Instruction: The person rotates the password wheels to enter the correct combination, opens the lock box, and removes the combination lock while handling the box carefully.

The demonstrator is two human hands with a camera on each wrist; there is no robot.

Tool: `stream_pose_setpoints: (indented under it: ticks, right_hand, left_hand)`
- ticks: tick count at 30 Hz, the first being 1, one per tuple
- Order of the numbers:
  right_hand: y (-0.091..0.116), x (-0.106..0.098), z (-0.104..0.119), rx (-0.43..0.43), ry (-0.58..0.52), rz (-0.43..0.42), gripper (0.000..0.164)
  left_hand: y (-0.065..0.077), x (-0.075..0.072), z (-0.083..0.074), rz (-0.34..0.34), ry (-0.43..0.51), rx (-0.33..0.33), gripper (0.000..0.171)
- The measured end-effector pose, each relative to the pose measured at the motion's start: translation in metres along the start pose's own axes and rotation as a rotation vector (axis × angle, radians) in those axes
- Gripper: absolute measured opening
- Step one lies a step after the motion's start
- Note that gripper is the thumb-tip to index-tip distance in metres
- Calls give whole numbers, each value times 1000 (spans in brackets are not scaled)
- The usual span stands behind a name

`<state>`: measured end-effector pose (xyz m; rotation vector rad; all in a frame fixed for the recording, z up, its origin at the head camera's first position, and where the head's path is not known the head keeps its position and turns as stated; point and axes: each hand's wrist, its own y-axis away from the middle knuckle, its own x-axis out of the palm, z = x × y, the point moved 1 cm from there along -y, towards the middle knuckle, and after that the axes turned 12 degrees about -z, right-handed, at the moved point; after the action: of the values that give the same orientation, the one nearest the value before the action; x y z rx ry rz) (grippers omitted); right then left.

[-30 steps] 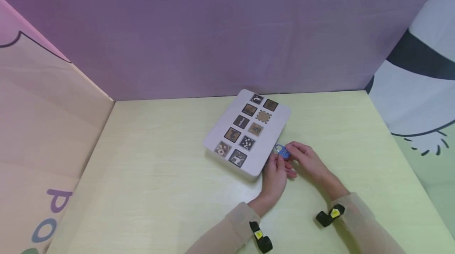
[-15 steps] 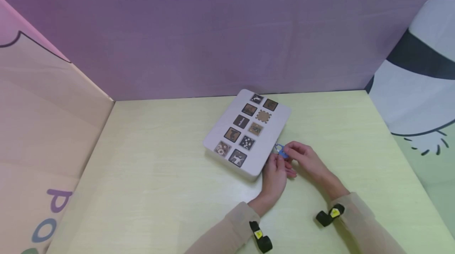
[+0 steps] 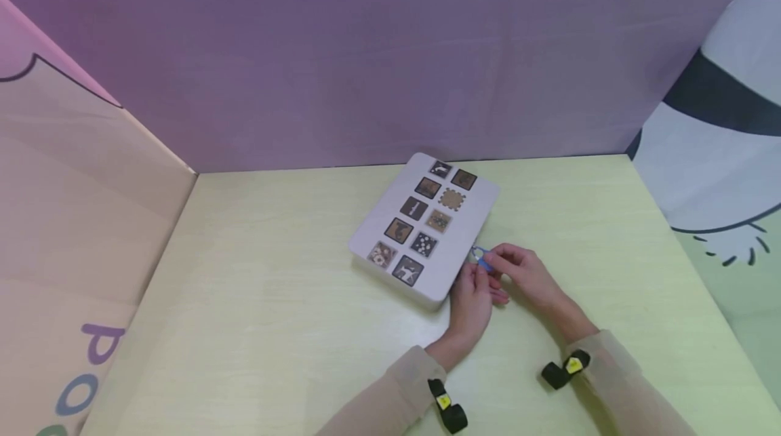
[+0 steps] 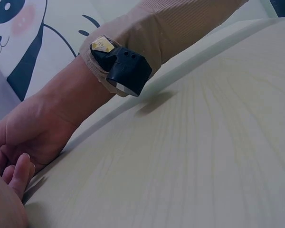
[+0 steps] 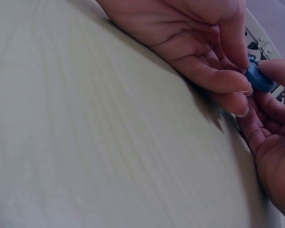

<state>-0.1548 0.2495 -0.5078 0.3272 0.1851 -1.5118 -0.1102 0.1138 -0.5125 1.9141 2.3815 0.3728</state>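
Observation:
A small blue padlock (image 3: pixel 482 258) with a pale shackle sits against the right side of a white box (image 3: pixel 390 199). My right hand (image 3: pixel 531 280) pinches the padlock body between thumb and finger, as the right wrist view shows at the padlock (image 5: pixel 259 78). From the near side, my left hand (image 3: pixel 470 307) reaches to the same spot, its thumb tip touching or nearly touching the padlock edge. Its other fingers bend loosely below, over the tabletop. Whether those left fingertips grip the padlock or the box's metal latch (image 5: pixel 261 43) is hidden.
The box lies slanted on a pale wooden table (image 3: pixel 262 300), its lid printed with several square pictures. A purple cloth wall (image 3: pixel 366 63) closes off the back, with printed panels at left (image 3: pixel 79 205) and right (image 3: pixel 714 110). Both wrists carry black cameras.
The padlock body has tilted under my right fingers, so less of its blue face and more of its shackle shows. My left hand and the box stay in place.

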Motion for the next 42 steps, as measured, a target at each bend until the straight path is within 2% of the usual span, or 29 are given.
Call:
stream_pose_setpoints:
  ticks: [7, 18, 29, 42]
  right_hand:
    - [-1, -3, -3, -15, -62, -8, 46]
    - [-1, -3, -4, -63, -135, 30, 36]
    - [0, -3, -2, -34, -114, 39, 34]
    - [-1, 0, -2, 13, -52, 11, 33]
  left_hand:
    - [0, -1, -1, 13, 5, -17, 16]
    - [1, 0, -2, 8, -6, -41, 16]
    - [0, -1, -1, 8, -10, -38, 15]
    - [0, 0, -1, -3, -10, -30, 15]
